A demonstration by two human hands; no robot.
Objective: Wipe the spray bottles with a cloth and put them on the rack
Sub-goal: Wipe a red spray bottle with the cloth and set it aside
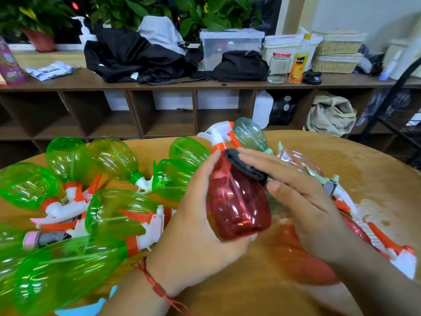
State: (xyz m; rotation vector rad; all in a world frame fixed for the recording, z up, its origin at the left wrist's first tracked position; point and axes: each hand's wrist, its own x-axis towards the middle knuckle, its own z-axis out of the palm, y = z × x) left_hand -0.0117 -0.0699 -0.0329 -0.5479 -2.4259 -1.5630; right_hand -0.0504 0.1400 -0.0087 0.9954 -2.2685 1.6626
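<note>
Head view: we are holding a red spray bottle (239, 201) up over the wooden table (364, 167), roughly in the middle of the picture. It stands nearly upright, leaning a little to the left, with its white trigger head (218, 134) and orange collar on top. Our left hand (200, 224) grips the bottle's body from the left. The thumb lies up along the shoulder and the fingertips curl under the base. Our right hand (303, 197) comes in from the right with its fingers straight and flat, pressing a dark cloth (247, 167) against the bottle's shoulder just below the collar. We cannot tell whether the thumb helps hold the cloth. A red string bracelet (157, 286) circles the left wrist.

On the table to the left, a heap of green spray bottles (114, 215) lies on its side, the white and orange trigger heads tangled together. Just behind the red bottle lies a pale teal bottle (248, 133), and beside it a clear pinkish one (293, 160). More red bottles (305, 265) lie under and beyond our right forearm, blurred.

Past the table stands a long brown shelf unit (159, 87). Its top carries a pile of black clothes (136, 58), a clear plastic box (227, 46), a glass jar (279, 67), an orange drink bottle (299, 62) and wicker baskets (337, 51). Leafy plants (205, 12) stand behind them.
</note>
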